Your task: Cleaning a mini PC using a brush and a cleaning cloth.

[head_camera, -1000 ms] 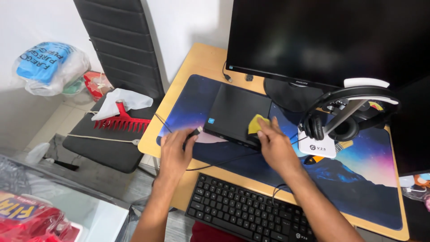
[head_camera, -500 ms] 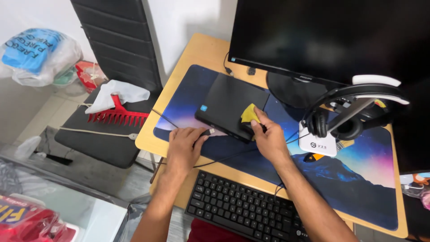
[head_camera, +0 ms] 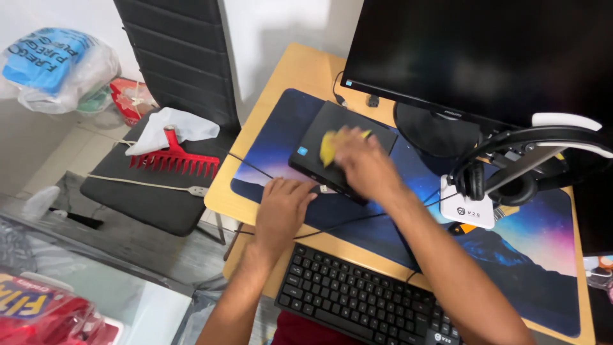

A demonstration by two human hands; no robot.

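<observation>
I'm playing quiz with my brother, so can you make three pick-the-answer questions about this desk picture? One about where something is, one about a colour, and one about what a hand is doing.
1. Where does the red rake lie?
A. on the black chair seat
B. on the keyboard
C. under the monitor

2. What colour is the cloth on the flat black box?
A. green
B. yellow
C. white

3. What is the left hand doing?
A. typing on the keyboard
B. lifting the headphones
C. holding a cable plug at the black box's front edge

Answers:
1. A, the rake rests on the chair beside the desk.
2. B, yellow shows under the right hand.
3. C, the cable plug sticks out from its fingers next to the box.
</observation>
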